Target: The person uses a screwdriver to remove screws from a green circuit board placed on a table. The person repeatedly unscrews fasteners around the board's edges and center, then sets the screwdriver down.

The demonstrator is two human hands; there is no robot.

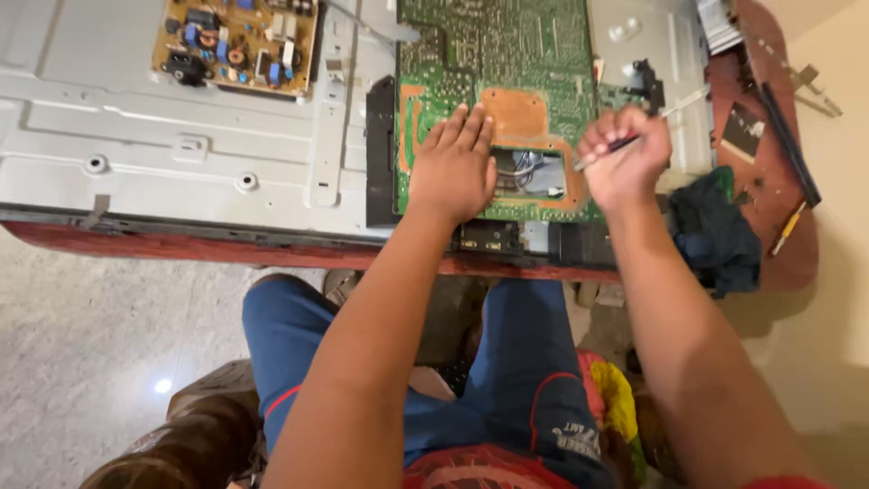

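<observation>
Two hands work over a green circuit board (493, 54) that lies on the grey metal back panel (181, 136) of a flat appliance on our red-brown table (769, 181). Our left hand (453, 167) rests flat on the board, fingers spread and holding nothing, just beside a rectangular cut-out (534, 174) where wires show. Our right hand (623, 158) is closed in a fist, its grip tight on a thin tool (674, 109) whose pale shaft points up and to the right, at the board's right edge. A smaller brown board (237, 43) with components sits well apart, at upper left. A dark blue cloth (715, 231) lies near the right hand
</observation>
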